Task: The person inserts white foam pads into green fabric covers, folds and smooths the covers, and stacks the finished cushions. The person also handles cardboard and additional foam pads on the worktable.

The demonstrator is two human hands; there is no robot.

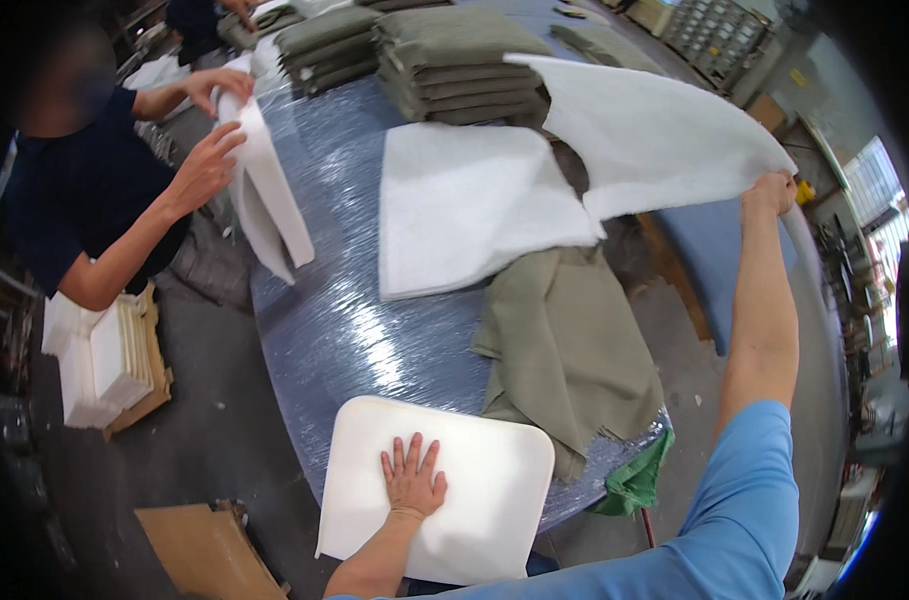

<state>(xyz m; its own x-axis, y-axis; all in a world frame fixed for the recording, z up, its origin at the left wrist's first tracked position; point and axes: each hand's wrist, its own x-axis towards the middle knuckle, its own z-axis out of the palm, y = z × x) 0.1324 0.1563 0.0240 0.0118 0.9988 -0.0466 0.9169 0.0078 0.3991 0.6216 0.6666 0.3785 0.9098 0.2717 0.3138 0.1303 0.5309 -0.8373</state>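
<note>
My left hand lies flat, fingers spread, on a white foam cushion with rounded corners at the table's near edge. Out to the right, my right hand is closed on the corner of a white batting sheet, which stretches in the air toward the stacked fabric. A second piece of white batting rests on the table in the middle. Between it and the cushion, an olive-grey fabric piece lies crumpled, partly hanging over the table's right edge.
Plastic film covers the blue table. Folded olive-grey covers are stacked at its far end. At the left a co-worker handles a white foam piece. White foam blocks and cardboard are on the floor; green cloth hangs near right.
</note>
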